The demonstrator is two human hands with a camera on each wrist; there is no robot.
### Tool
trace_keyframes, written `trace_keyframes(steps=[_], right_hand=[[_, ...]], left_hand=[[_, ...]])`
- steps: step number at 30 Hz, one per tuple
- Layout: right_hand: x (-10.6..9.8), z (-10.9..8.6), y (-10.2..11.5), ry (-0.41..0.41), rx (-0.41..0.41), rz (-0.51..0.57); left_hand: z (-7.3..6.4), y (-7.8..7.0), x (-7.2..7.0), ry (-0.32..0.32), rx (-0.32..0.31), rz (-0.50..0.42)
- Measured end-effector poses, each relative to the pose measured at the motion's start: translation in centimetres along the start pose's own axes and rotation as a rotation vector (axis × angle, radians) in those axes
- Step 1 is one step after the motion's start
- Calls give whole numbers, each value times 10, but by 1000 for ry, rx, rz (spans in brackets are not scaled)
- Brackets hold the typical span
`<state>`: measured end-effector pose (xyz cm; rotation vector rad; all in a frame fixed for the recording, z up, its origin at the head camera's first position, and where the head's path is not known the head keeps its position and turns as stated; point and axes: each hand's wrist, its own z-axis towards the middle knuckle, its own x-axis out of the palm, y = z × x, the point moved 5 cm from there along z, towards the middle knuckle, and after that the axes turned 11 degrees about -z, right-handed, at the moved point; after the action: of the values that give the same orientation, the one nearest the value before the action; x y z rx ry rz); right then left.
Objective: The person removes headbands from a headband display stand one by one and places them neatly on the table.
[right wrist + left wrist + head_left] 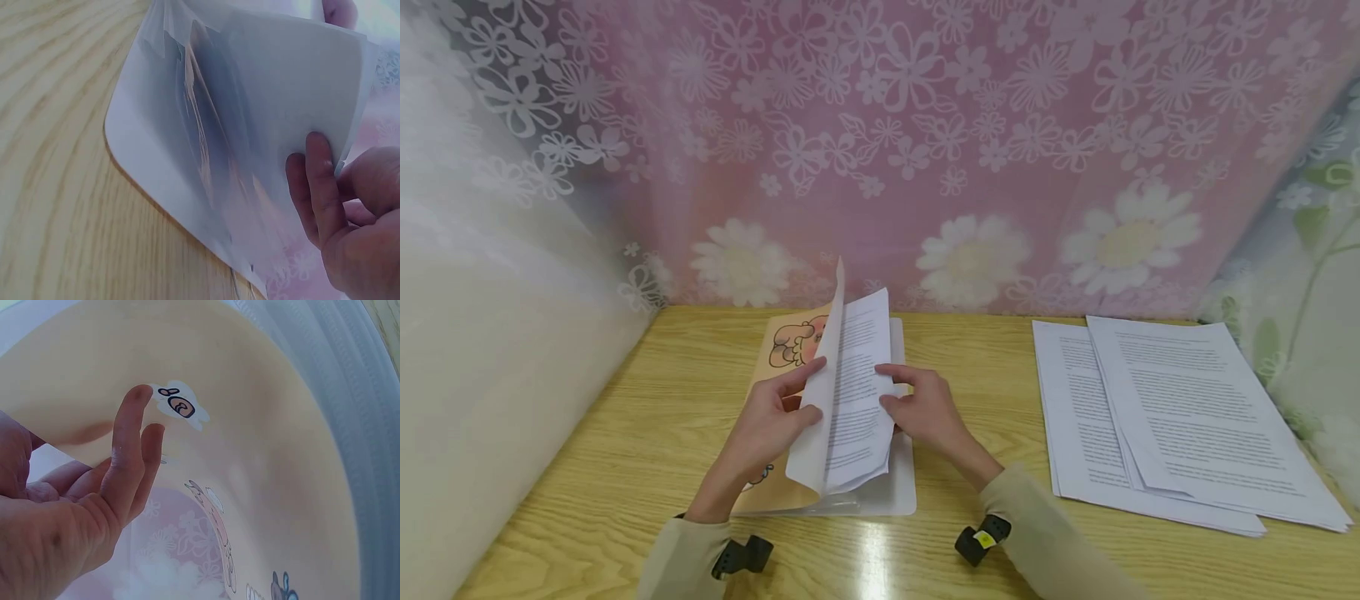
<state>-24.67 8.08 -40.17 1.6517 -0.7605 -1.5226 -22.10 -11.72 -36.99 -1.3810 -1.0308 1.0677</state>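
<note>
A display folder with an orange cartoon-printed cover [793, 340] stands partly open on the table. My left hand [773, 418] holds that cover raised by its free edge, thumb on the white inner side; in the left wrist view two fingers lie against the printed outside [269, 419]. Between thumb and fingers, my right hand [931, 410] pinches the right edge of a stack of printed sheets [861, 367] tilted up inside the folder. Behind the stack, clear plastic sleeves [219, 119] and the white back cover [140, 131] show in the right wrist view.
Two overlapping piles of printed paper, a left pile [1082, 417] and a right pile [1202, 400], lie at the table's right. A pink flowered curtain [880, 183] hangs along the back edge. Pale fabric walls flank the wooden table [625, 433].
</note>
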Motion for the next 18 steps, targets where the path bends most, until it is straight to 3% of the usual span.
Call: trace_keyframes(steps=[18], right_hand=[[11,6,15,40,-16,-218]], left_hand=[[0,0,2,-6,0,15]])
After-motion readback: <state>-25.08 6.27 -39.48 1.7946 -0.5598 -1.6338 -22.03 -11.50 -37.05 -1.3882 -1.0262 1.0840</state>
